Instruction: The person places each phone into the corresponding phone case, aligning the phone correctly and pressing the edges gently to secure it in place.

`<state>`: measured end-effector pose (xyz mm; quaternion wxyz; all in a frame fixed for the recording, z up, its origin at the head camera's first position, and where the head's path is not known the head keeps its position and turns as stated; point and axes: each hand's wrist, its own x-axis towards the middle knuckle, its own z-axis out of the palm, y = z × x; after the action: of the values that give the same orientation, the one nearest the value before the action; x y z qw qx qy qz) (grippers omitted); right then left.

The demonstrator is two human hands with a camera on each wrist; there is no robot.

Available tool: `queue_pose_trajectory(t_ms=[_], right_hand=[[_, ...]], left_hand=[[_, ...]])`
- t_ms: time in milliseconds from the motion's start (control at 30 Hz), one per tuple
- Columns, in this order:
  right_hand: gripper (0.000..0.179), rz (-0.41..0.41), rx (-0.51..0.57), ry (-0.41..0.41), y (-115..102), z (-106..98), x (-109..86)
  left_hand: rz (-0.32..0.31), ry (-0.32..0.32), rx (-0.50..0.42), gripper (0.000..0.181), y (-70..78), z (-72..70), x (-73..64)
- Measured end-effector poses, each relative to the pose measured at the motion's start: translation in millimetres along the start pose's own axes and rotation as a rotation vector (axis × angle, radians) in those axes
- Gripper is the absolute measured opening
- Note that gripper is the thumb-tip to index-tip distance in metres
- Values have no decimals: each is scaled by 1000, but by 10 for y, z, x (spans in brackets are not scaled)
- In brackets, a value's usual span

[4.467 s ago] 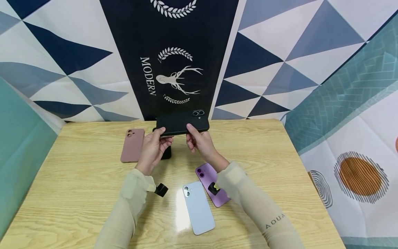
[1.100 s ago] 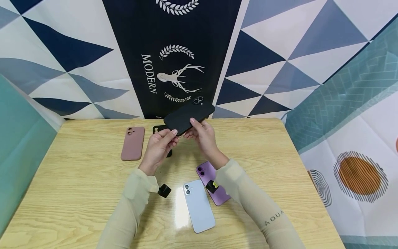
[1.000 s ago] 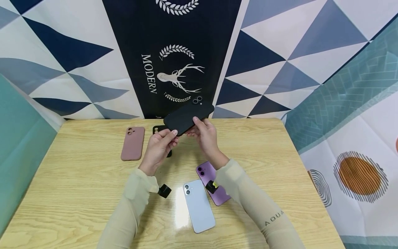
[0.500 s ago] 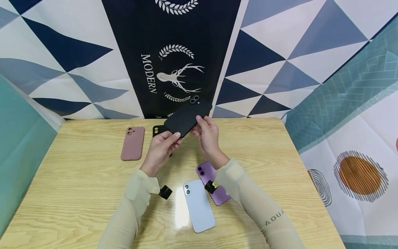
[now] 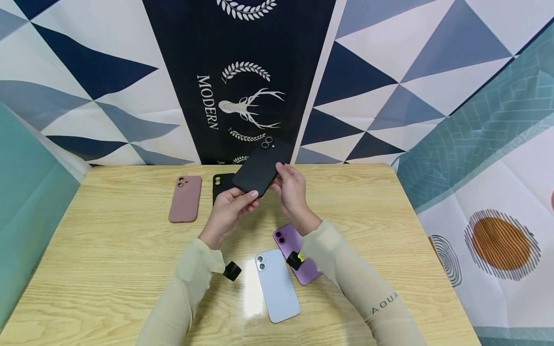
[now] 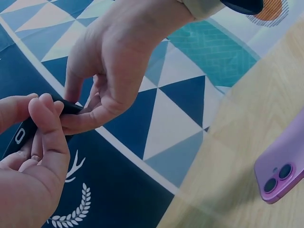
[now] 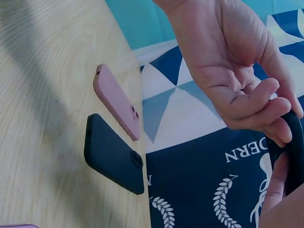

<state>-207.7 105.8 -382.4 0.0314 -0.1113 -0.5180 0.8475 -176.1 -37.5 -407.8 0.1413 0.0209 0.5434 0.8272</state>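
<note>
In the head view, a black cased phone, back up with two lenses showing, is held aloft at the table's far edge. My left hand grips its near end, thumb on top and fingers underneath. At its right long side, my right hand pinches the edge with the thumb on the back. The left wrist view shows an oblong cutout in the case's end. Below the held phone lies a black phone case, partly hidden by it and my left hand. To its left is a pink phone case.
A light blue phone lies back up nearer me. Beside it is a purple phone, partly covered by my right sleeve and wrist camera. A patterned cloth wall rises behind the wooden table.
The cased phone has turned from level to a steeper slant, camera end up, and shifted slightly towards me. Both hands keep hold; the right thumb has slid along the edge. The left hand moved right.
</note>
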Motion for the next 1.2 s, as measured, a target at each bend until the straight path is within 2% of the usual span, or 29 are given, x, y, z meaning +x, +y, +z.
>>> queue_pose_trajectory(t_ms=[300,367,567,667,933,1200], right_hand=[[11,35,-13,26,1,2,7],[9,43,-6,31,-1,4,4],[19,46,50,34,-4,28,-3],[18,60,40,51,-1,21,4],[14,140,0,86,8,-61,27],[13,197,-55,65,-19,-160,60]], left_hand=[[-20,60,-12,5,-74,57,9],[-22,59,-19,3,-97,76,9],[-33,65,-27,1,-152,128,3],[-37,66,-15,4,-169,156,-7],[-101,-1,30,5,-242,180,-16],[-140,-80,150,21,-245,112,-38]])
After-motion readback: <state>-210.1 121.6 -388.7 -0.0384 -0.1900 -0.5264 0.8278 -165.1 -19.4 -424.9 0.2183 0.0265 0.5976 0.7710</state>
